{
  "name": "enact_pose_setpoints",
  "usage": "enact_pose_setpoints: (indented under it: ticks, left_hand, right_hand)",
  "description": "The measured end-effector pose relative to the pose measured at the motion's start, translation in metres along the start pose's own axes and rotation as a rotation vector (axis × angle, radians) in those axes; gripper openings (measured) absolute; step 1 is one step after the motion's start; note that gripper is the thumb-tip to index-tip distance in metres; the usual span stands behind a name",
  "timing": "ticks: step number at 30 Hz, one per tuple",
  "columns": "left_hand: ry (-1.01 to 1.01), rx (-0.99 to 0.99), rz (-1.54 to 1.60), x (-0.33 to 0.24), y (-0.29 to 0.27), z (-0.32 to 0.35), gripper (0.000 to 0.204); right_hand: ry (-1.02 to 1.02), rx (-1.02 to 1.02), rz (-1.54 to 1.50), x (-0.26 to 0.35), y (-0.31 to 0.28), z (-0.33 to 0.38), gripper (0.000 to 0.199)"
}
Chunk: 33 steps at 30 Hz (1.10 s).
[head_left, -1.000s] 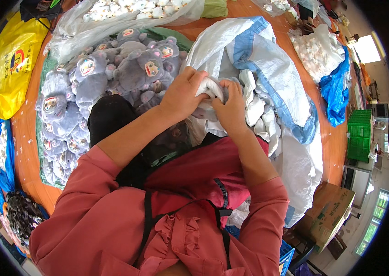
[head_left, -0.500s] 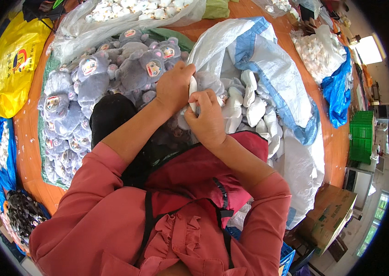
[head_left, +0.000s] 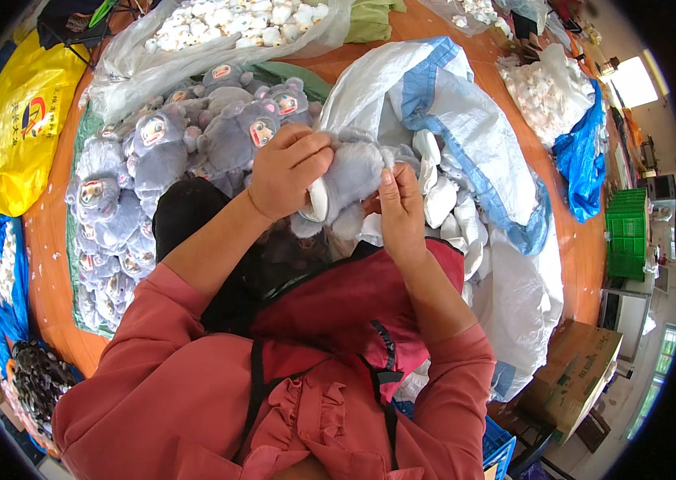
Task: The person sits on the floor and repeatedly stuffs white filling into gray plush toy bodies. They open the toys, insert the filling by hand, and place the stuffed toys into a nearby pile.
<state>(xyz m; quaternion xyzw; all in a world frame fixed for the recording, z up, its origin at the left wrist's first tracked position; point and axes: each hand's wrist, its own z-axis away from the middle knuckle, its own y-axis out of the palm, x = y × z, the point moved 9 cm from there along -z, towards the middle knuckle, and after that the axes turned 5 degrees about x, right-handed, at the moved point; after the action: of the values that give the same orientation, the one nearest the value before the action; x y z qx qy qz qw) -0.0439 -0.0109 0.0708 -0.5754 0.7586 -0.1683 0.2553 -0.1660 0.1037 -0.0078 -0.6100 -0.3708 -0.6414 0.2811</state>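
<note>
A grey plush toy [head_left: 351, 176] is stretched between my two hands above my lap, its fur side toward me. My left hand [head_left: 290, 170] is closed on its left side, and a smooth white piece [head_left: 318, 200] shows just under those fingers. Whether that piece is joined to the toy, I cannot tell. Thumb and fingers of my right hand [head_left: 403, 204] pinch the toy's right edge. Left of my hands lies a pile of grey plush toys [head_left: 158, 132] with doll-like faces. White and grey stuffed pieces [head_left: 443, 200] fill a sack at my right.
The open white-and-blue woven sack [head_left: 506, 160] spreads to my right. At the far side, a clear plastic bag [head_left: 126, 68] holds small white pieces. A yellow bag [head_left: 22, 120] lies at the left; a green crate [head_left: 626, 232] and a cardboard box [head_left: 570, 376] stand at the right.
The toy's grey fur is now spread between my hands, where before mainly a narrow white piece showed. My hands have moved apart, the left slightly left and down, the right to the right.
</note>
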Motion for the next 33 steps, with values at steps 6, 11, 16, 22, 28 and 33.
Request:
enact_pose_setpoints:
  ticks: [6, 11, 16, 22, 28, 33]
  left_hand:
    - [0.069, 0.151, 0.112, -0.005, 0.013, 0.007, 0.024]
    - [0.055, 0.047, 0.160, -0.001, 0.009, 0.006, 0.028]
    - [-0.182, -0.098, 0.075, 0.029, -0.010, 0.017, 0.024]
    - [-0.199, -0.071, -0.005, 0.028, -0.016, 0.010, 0.019]
    - [-0.094, 0.045, 0.097, 0.006, 0.001, 0.002, 0.020]
    - [-0.116, 0.142, 0.252, -0.005, 0.016, 0.001, 0.023]
  right_hand:
    - [0.191, 0.122, -0.073, 0.003, -0.002, -0.001, 0.020]
    - [0.234, 0.019, -0.302, 0.007, -0.018, 0.002, 0.013]
    - [0.040, 0.259, 0.074, 0.015, -0.011, 0.004, 0.019]
    - [0.006, 0.195, 0.308, 0.016, -0.018, -0.007, 0.021]
    - [-0.063, 0.075, 0.448, 0.015, -0.030, -0.017, 0.024]
    - [-0.112, 0.060, 0.601, 0.015, -0.027, -0.017, 0.022]
